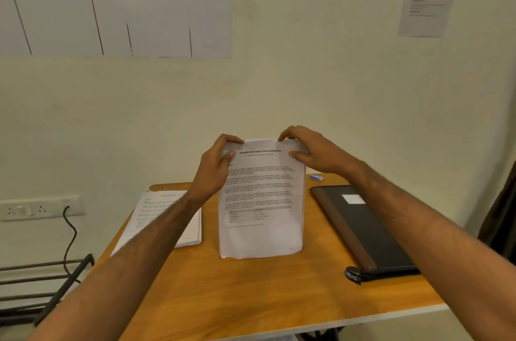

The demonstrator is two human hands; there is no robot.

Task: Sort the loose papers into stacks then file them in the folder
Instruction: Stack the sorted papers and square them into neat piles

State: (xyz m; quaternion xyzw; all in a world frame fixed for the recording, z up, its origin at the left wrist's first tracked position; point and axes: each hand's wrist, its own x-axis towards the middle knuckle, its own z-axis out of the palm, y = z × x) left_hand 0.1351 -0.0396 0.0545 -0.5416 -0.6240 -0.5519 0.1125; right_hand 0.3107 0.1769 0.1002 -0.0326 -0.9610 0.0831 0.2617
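Both hands hold one bundle of papers (261, 201) upright in the middle of the desk (251, 293), its bottom edge resting on the wood and its printed face turned toward the person. The left hand (216, 167) pinches the top left corner, thumb on the front sheet and fingers curled over the top edge; the right hand (310, 152) does the same at the top right corner. Standing a bundle on edge like this is the usual way to square it, so the step in hand is probably knocking the sheets level before they are laid down or filed.

The bundle is white and several sheets thick, and its lower edge looks nearly flush. The front page carries a bold heading reading "Sample Internship Documentation", blocks of small text and a little table below them (the fine print is too blurred to read).

A second stack (167, 218) lies flat just to the left, partly hidden by the left forearm, which suggests one sort is already done. The folder (363, 226), dark with a brown spine and a pale label, lies closed to the right, well apart from the held bundle, so filing seems not yet begun.
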